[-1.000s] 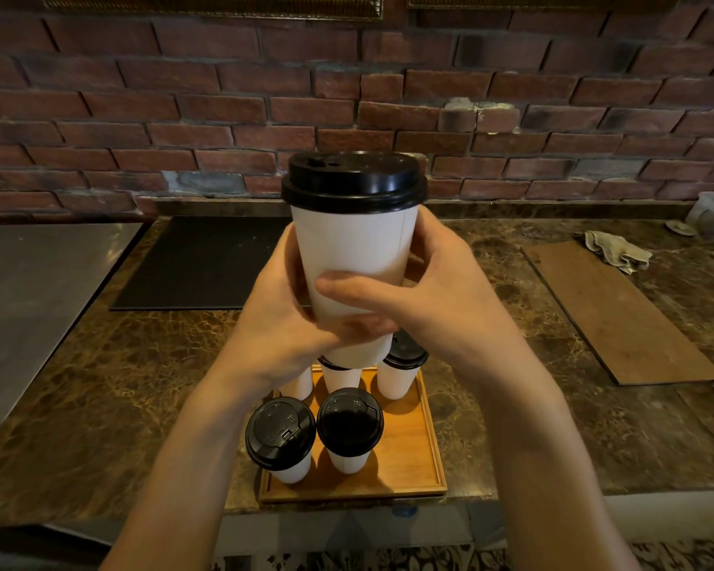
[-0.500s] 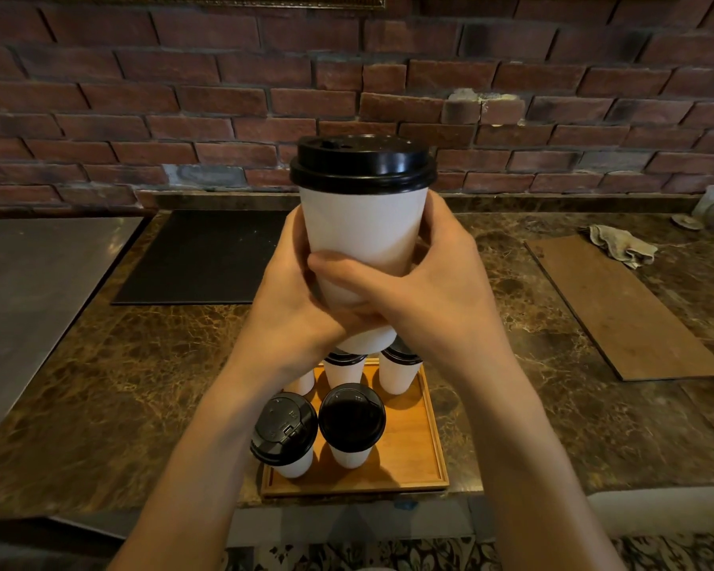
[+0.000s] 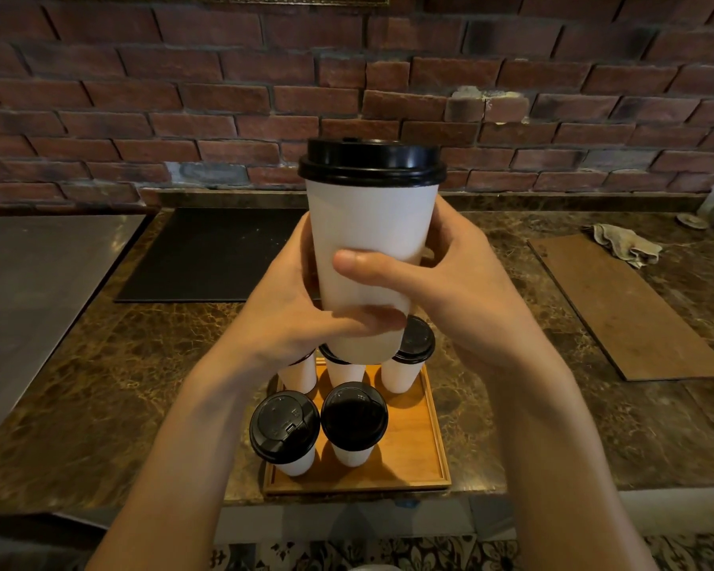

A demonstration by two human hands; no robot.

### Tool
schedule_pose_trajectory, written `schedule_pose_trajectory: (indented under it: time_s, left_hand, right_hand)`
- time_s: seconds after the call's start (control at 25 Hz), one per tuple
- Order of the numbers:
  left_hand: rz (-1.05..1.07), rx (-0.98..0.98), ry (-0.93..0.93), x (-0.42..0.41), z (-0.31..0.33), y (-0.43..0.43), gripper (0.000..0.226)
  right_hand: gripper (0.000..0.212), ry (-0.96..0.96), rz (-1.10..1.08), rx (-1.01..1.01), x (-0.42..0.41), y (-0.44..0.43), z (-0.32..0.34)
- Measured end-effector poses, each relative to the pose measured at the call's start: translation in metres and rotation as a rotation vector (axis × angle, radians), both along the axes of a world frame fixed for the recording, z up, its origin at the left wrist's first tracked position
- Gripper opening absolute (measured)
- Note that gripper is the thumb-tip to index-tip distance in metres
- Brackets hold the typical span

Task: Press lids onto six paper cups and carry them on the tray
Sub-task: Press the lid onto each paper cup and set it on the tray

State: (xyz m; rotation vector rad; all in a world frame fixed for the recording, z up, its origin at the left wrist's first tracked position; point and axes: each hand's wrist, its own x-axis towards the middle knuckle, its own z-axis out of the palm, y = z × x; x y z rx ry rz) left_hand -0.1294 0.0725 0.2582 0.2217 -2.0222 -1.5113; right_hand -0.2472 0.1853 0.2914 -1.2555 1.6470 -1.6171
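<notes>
So, our fingers (image 3: 372, 265) are curled round the lower half of one white paper cup (image 3: 372, 232), both hands at once. The right hand (image 3: 462, 290) lays its thumb flat across the front of it, and the left hand (image 3: 297, 311) tucks its thumb underneath, near the base. The rest of the fingers wrap behind the cup, so we mostly can't see them. The cup sits upright in the middle of the frame, lifted clear of everything, with its black lid (image 3: 372, 160) seated level on the rim. Straight below it, lower centre, is the wooden tray (image 3: 425, 455) with five more white cups. The front pair (image 3: 318, 422) stand side by side on the tray's left, black lids on. The back row (image 3: 402, 375) has three, whose tops are partly hidden by our hands and the held cup, though the right one clearly shows a black lid. The tray's front right corner is bare wood. It all sits on a brown marble surface (image 3: 133, 389), tray close to the near edge. A black mat (image 3: 211, 253) lies behind at centre left, with a steel panel (image 3: 38, 290) far left. A thin brown board (image 3: 623, 311) lies at right, a crumpled cloth (image 3: 627, 245) beyond it, and a brick wall (image 3: 182, 96) runs across the top.
</notes>
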Motion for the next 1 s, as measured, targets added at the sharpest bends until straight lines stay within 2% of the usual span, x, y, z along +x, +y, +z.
schedule_pose_trajectory:
  time_s: [0.08,0.24,0.44,0.76,0.92,1.0]
  left_hand:
    - [-0.036,0.028,-0.004,0.001,-0.002,-0.002,0.079]
    - [-0.079,0.054,-0.024,0.001,-0.005,-0.003,0.081]
    - [-0.03,0.053,0.003,0.0,-0.007,-0.003,0.08]
    - [0.06,0.016,0.042,-0.005,-0.001,0.005,0.09]
    - [0.083,0.045,0.106,-0.01,0.001,0.015,0.081]
    - [0.1,0.02,0.116,-0.011,0.0,0.017,0.083]
  right_hand:
    - [0.067,-0.005,0.044,0.009,-0.003,0.001,0.0]
    - [0.067,-0.005,0.103,0.025,-0.006,0.003,-0.001]
    - [0.066,0.009,0.101,0.031,-0.005,0.003,0.001]
    - [0.067,0.137,-0.097,0.046,0.005,0.001,0.003]
    - [0.077,0.149,-0.202,0.031,0.011,-0.001,-0.001]
    - [0.084,0.171,-0.247,0.034,0.015,-0.001,-0.003]
